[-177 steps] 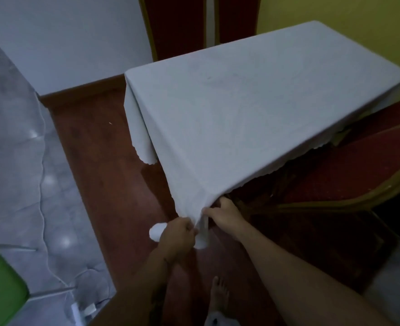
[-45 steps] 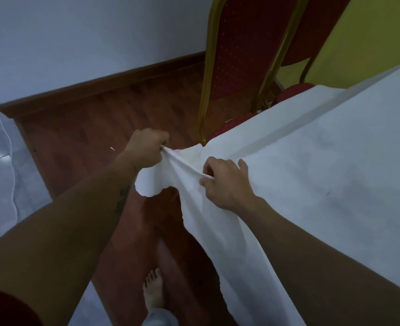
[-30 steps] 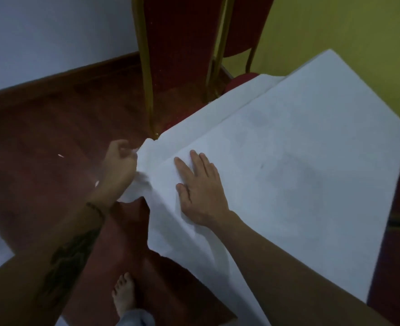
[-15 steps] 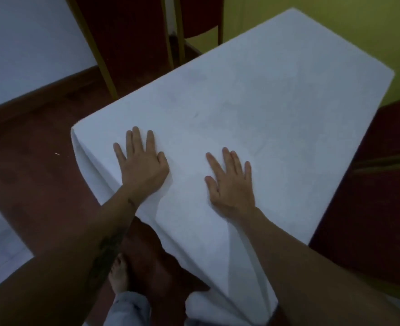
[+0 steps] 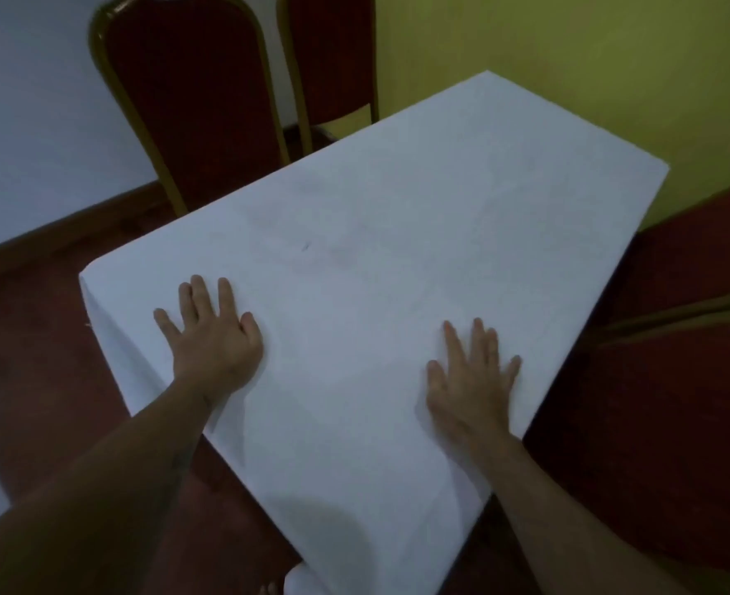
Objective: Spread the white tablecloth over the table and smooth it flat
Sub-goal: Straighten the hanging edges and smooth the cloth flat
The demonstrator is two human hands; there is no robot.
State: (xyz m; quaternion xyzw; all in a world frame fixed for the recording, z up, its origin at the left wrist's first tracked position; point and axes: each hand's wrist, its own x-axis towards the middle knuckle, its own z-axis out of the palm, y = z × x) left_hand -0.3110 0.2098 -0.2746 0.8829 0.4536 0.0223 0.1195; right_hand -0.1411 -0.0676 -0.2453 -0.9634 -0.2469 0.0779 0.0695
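Head view, starting from the near end of the desk. The white tablecloth (image 5: 397, 234) hangs off that end in a loose flap with a soft fold in it, right down by the person's legs. The desk itself is completely hidden under the cloth.

Just past that edge, both palms are flat on top. The left hand (image 5: 213, 341) sits near the desk's left long edge and the right hand (image 5: 470, 380) near its right long edge, a touch closer to the near end. Neither grip has hold of anything. The fingers are straight and spread, just pressing the fabric.

What the next move turns on, I reckon, is that the desk's long axis runs straight away from the palms toward the far corner by the yellow wall. All the unsmoothed cloth lies ahead of both hands, and faint creases show around mid-desk. Pushing forward and outward looks like the play, and the left hand is slightly nearer those creases.

Two red chairs (image 5: 191, 100) stand beyond the desk's far-left side, and another red chair (image 5: 676, 401) stands off its right edge.

Half a second ago the hands were closer together on the near end, and now they're spread toward the edges. A bit before that they were pinching the corner.
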